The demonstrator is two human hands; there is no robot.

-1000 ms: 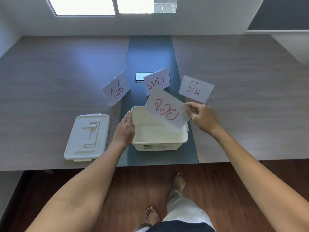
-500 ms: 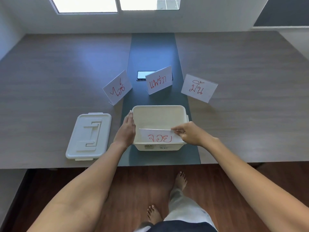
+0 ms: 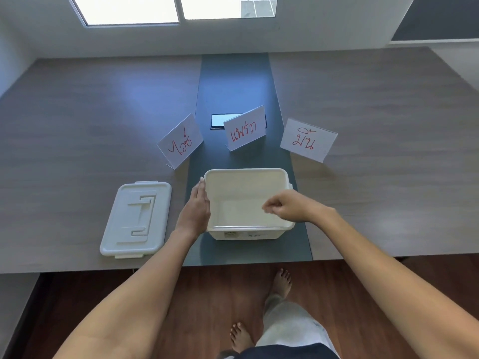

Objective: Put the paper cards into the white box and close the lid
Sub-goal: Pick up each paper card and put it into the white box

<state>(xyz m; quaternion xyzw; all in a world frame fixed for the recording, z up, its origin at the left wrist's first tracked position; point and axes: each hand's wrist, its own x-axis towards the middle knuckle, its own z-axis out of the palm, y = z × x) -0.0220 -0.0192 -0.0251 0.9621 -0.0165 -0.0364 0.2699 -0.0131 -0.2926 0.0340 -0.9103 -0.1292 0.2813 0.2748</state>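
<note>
Three cards (image 3: 245, 130) stand upright | left hand (image 3: 195, 211) flat against white box (image 3: 246, 174) | right hand (image 3: 286, 206) loosely curled, empty, over box

Box (image 3: 247, 230) near the worktop's (image 3: 375, 104) front edge; lid (image 3: 136, 218) to its left; three cards (image 3: 245, 130) behind; phone (image 3: 220, 121) farther back.

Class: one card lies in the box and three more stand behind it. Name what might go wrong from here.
1. The right hand must reach past the white box for the three standing cards; it might knock one over.
2. The left hand merely rests against the box, which could slide.
3. The lid sits near the table's edge and could be nudged off.
</note>
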